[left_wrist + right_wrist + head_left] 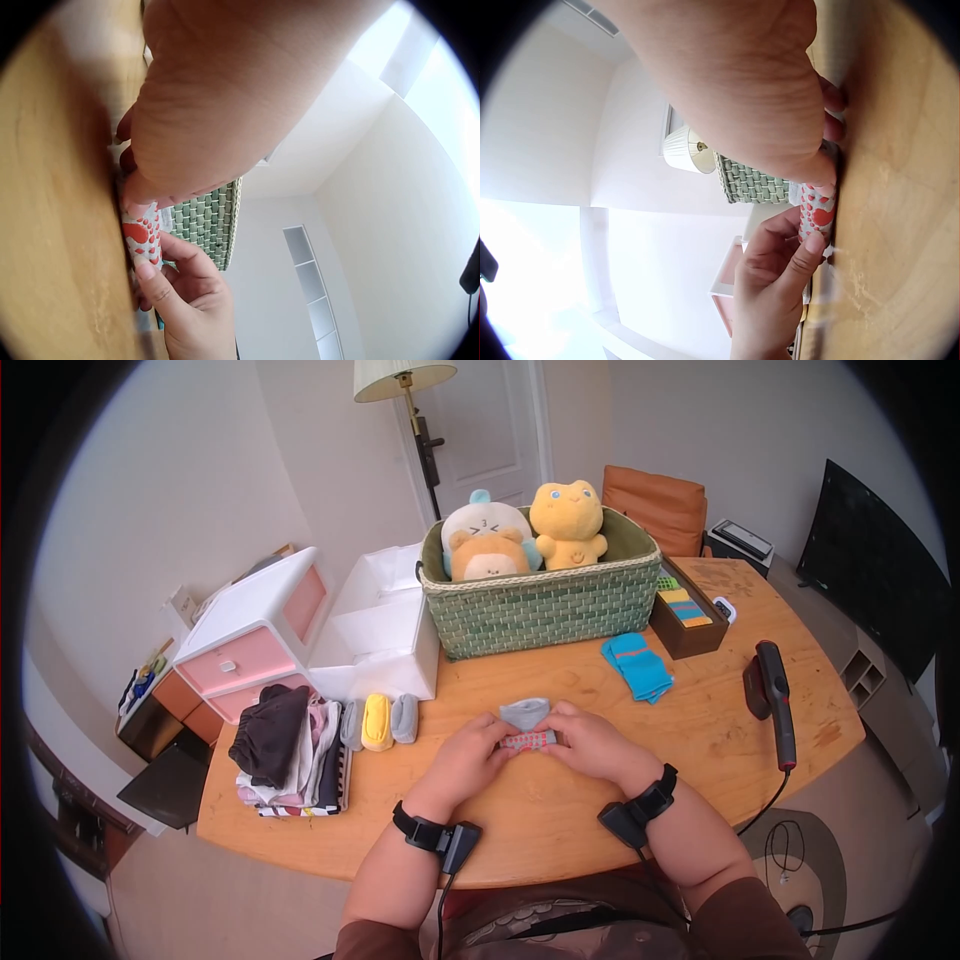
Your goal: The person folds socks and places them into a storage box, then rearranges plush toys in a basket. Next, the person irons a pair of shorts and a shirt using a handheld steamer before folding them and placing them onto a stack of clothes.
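A grey sock with a red pattern point(528, 741) lies partly rolled on the wooden table, its plain grey end point(525, 713) spread flat beyond the roll. My left hand point(467, 760) pinches the roll's left end and my right hand point(597, 745) pinches its right end. Red spots show on the roll point(138, 231) between both hands in the left wrist view, and on the same roll point(819, 214) in the right wrist view. The undersides of the fingers are hidden.
Rolled socks point(376, 722) and folded clothes point(290, 750) sit at left, near white boxes point(380, 650). Behind stands a green basket point(545, 610) with plush toys. Blue socks point(638, 667), a brown box point(690, 640) and a black corded appliance point(777, 705) are at right.
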`<state>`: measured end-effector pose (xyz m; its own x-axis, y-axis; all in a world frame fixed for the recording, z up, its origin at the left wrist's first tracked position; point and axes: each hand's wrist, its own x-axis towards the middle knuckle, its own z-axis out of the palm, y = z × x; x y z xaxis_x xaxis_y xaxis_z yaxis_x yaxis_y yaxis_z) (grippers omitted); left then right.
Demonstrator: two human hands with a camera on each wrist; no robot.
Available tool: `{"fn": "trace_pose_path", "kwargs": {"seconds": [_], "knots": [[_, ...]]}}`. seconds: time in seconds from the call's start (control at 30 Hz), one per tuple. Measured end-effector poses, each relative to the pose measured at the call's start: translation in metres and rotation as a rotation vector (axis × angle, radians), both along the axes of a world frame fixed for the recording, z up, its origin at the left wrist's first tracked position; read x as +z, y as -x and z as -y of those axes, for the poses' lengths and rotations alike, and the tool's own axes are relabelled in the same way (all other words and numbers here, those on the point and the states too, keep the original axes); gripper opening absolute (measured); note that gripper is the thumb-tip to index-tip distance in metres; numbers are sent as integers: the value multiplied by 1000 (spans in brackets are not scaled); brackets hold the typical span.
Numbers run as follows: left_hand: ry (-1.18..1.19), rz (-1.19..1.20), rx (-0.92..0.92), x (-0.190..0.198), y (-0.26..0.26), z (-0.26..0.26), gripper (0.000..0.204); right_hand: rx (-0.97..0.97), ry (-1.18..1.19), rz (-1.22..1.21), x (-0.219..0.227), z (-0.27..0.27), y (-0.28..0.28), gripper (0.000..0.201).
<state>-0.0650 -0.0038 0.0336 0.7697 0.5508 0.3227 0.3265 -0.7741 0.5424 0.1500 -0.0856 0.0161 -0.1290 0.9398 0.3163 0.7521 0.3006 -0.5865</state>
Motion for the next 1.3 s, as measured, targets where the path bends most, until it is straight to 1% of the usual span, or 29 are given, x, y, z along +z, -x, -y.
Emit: {"fn": "trace_pose_path", "kwargs": {"seconds": [0.33,0.43,0.5,0.6,0.9,1.3], "knots": [[-5,-11,-5,0,1,-1,23,16,4,-5,1,1,-1,23],[-15,-14,-22,0,1,-2,25,27,3,-11,-2,-1,-3,23],[46,-27,-23,5,1,1,28,27,11,-12,0,0,-3,23],[27,-3,-42,3,1,0,29,26,28,-11,2,0,-3,23],[26,-7,-4,4,0,3,29,28,26,-14,1,1,-2,23],[36,-9,-14,2,0,1,30,25,35,-7,2,1,-2,24]]}}
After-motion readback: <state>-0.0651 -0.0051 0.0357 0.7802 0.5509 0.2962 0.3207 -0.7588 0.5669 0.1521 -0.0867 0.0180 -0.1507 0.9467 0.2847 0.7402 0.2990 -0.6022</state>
